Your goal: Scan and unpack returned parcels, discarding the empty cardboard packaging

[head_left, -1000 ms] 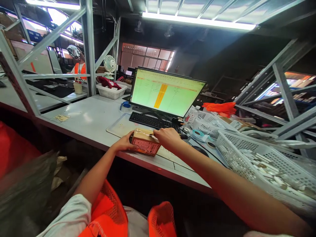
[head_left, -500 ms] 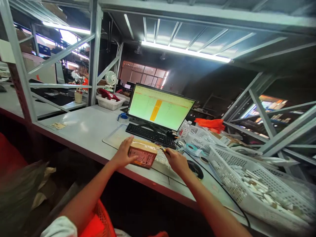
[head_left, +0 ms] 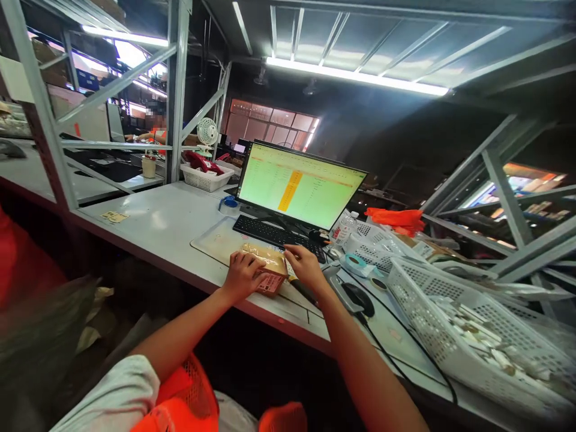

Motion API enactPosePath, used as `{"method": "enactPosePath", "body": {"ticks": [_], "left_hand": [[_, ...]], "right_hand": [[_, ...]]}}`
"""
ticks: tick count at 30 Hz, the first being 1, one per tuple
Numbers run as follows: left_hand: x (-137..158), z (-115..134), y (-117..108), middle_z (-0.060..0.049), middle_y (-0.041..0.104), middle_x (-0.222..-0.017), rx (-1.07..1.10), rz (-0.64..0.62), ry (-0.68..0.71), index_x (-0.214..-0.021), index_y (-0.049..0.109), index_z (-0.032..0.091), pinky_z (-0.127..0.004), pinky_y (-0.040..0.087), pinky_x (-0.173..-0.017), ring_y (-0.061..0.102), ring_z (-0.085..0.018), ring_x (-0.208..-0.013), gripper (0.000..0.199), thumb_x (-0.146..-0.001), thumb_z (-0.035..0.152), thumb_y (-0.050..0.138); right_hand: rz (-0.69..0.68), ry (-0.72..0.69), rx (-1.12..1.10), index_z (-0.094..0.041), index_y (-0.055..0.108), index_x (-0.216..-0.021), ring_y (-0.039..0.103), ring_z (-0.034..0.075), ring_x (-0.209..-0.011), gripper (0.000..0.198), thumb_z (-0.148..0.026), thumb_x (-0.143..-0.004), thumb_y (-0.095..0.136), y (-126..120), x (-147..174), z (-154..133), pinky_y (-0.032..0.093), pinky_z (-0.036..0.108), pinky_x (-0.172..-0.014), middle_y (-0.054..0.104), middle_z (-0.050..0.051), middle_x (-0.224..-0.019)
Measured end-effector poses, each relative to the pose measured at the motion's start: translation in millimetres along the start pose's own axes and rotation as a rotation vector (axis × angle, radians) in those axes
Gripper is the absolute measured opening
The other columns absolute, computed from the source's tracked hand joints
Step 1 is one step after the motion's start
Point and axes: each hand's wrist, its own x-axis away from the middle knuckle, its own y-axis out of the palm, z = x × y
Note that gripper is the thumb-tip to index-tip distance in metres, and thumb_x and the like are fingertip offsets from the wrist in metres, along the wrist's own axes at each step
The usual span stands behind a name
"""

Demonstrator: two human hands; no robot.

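I have two hands at one small cardboard box [head_left: 272, 258] on the tabletop [head_left: 153, 210]. My left hand [head_left: 245, 275] rests spread over its left end; my right hand [head_left: 306, 264] bends its fingers at the right edge, whether pinching anything I cannot tell. One yellow-and-black tool [head_left: 306, 293] shows beneath it. Beyond both: one monitor [head_left: 265, 180], one keyboard [head_left: 270, 233].

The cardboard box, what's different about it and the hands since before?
The left hand moved from the left side of the cardboard box onto its top. The right hand let go of the yellow-and-black tool, now on the desk, and moved to the box's top right edge. The monitor and keyboard stayed put.
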Motion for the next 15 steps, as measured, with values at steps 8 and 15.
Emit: {"method": "enactPosePath", "body": {"ticks": [8,15], "left_hand": [[-11,-3,-2,-0.007,0.065,-0.091,0.049,0.005,-0.008,-0.094,0.072,0.022,-0.041,0.039,-0.088,0.055,-0.026,-0.095,0.015,-0.086,0.033,0.078],[-12,-1,-8,-0.006,0.064,-0.091,0.058,-0.039,-0.014,-0.095,0.072,0.021,-0.041,0.040,-0.090,0.056,-0.025,-0.097,0.018,-0.088,0.038,0.076]], "right_hand": [[-0.251,-0.266,0.020,-0.019,0.075,-0.117,0.067,0.021,-0.105,0.029,-0.036,-0.096,0.065,-3,-37,-47,0.046,0.026,-0.094,0.070,0.011,-0.117],[-0.132,0.005,0.165,-0.014,0.074,-0.112,0.066,0.028,-0.106,0.054,-0.047,-0.108,0.031,-3,-57,-44,0.043,0.031,-0.085,0.072,0.019,-0.113]]}}
